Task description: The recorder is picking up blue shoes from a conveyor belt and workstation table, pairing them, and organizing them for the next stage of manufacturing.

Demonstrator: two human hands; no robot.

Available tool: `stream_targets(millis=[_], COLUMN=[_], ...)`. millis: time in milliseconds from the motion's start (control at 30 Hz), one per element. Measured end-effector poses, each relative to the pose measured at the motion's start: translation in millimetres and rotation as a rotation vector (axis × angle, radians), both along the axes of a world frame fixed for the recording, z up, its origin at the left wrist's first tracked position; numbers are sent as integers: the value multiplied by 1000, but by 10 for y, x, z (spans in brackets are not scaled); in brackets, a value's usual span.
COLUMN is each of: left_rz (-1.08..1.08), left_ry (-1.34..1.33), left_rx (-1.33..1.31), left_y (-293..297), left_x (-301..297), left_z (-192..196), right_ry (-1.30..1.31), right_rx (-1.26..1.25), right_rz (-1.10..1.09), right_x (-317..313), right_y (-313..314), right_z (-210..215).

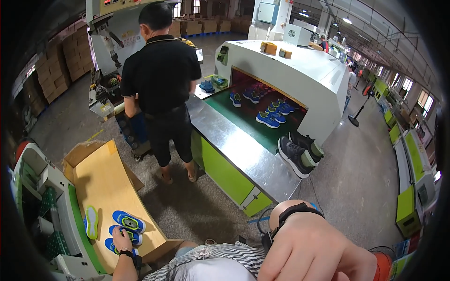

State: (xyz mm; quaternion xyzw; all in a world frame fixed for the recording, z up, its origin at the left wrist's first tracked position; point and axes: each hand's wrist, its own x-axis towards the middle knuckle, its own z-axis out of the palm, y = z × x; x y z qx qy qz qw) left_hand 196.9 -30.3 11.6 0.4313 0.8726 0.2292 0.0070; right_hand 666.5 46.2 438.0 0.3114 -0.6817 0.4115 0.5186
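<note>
**Middle shoe (136,238) under L hand (123,240): prob. light, soft on top, firmer below**

The middle shoe, blue w/ yellow-green trim, is set on the tan worktop (101,173) at lower L, btwn the upper shoe (129,221) and the lower shoe (110,245). It is partly covered by the L hand, whose fingers are laid over it, part bent; whether a firm hold is taken can't be told, as the fingertips are too small to make out. The R hand (311,250) is held up close to the camera w/ fingers curled; the tips are hidden, so whether anything is gripped can't be told.

Handling (judged): low wt. is expected, so one hand is prob. enough. The top looks like fabric and is likely to be dented by a hard squeeze; the pale sole is judged stiffer, w/ some bend at the forefoot. Little slip is expected, and breakage is unlikely, tho the trim could be scuffed.

Best hold: the heel collar pinched, thumb inside the opening, or the midfoot spanned from above w/ the sole edges gripped. The toe is best avoided, as it may give. As the neighbours are so near, fingers should be slid in w/ care. The turned shoe (91,222), its sole shown, is set just to the L.
</note>
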Motion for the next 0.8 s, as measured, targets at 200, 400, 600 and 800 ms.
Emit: stream_targets(millis=[200, 400, 600, 800], left_rz=[3, 12, -16, -16], left_ry=[3, -18, 11, 22], left_rx=[-18, -42, -43, -47], left_y=[-11, -20, 28, -125], left_x=[-1, -28, -16, -65], left_z=[30, -4, 10, 36], right_ry=[55, 89, -159, -222], right_rx=[-55, 26, 14, -302], right_rz=[-24, 31, 175, 189], right_x=[-10, -93, 226, -43], right_y=[-90, -6, 2, 94], right_z=[-98, -159, -96, -182])
